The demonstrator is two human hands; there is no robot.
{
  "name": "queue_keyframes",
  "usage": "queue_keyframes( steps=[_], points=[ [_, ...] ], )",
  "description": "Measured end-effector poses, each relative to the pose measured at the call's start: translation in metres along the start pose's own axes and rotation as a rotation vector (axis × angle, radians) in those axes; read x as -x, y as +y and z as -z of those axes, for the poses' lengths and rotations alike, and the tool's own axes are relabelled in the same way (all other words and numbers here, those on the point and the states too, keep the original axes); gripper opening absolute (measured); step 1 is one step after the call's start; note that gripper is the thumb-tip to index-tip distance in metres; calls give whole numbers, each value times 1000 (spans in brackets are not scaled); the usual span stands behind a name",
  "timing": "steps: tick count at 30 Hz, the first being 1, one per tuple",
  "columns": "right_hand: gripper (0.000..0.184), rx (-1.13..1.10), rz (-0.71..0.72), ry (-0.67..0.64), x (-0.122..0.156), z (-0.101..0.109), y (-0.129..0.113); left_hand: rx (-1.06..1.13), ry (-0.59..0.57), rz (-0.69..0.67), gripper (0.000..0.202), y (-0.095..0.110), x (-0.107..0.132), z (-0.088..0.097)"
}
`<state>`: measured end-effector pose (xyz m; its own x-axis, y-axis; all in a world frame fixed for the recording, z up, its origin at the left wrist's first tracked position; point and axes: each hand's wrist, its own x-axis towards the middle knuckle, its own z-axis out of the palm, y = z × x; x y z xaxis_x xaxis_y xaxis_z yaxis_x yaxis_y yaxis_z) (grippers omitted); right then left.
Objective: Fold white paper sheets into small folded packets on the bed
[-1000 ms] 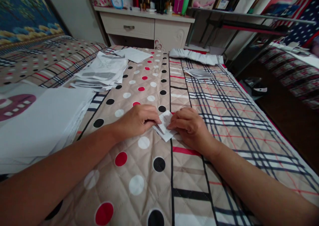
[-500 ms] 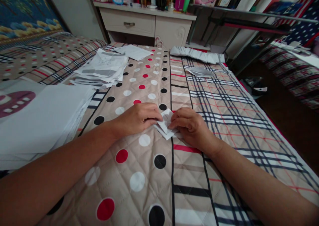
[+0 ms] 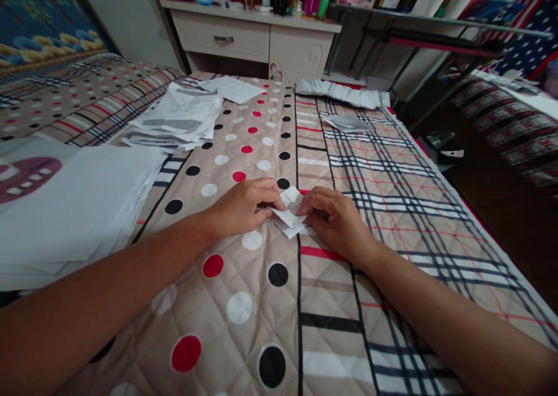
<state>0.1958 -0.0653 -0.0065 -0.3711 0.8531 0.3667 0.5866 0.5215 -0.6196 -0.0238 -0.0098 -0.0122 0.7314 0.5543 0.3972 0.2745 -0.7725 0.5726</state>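
A small folded piece of white paper [image 3: 290,212] lies on the quilted bedspread [image 3: 261,303] between my two hands. My left hand [image 3: 244,206] rests on the quilt at the paper's left edge, its fingers curled and pinching that edge. My right hand [image 3: 333,218] sits at the paper's right side with fingers bent and pressed on it. One flap of the paper stands up a little between the fingertips. Both forearms reach in from the bottom of the view.
A stack of white sheets [image 3: 74,204] lies at the left, a looser pile of printed papers [image 3: 178,120] farther back. A folded paper [image 3: 346,122] and a long white roll [image 3: 344,95] lie near the far edge. A white dresser [image 3: 257,41] stands beyond; the floor drops off right.
Both hands stay on the folded paper, shifting their fingers slightly; a flap of it is lifted a bit more. The view has tilted down a little.
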Motion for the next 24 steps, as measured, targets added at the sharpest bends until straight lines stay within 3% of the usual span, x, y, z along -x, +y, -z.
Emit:
queue_keyframes(
  steps=[8,15,24],
  points=[
    [30,252,237,30,4,-1,-1,-80,-1,-74,22,-2,3,3],
    [25,346,302,4,4,1,-5,-185,-32,-173,38,-2,4,8],
    [27,366,314,-9,5,3,-7,-313,-39,-243,38,4,7,14]
  ],
)
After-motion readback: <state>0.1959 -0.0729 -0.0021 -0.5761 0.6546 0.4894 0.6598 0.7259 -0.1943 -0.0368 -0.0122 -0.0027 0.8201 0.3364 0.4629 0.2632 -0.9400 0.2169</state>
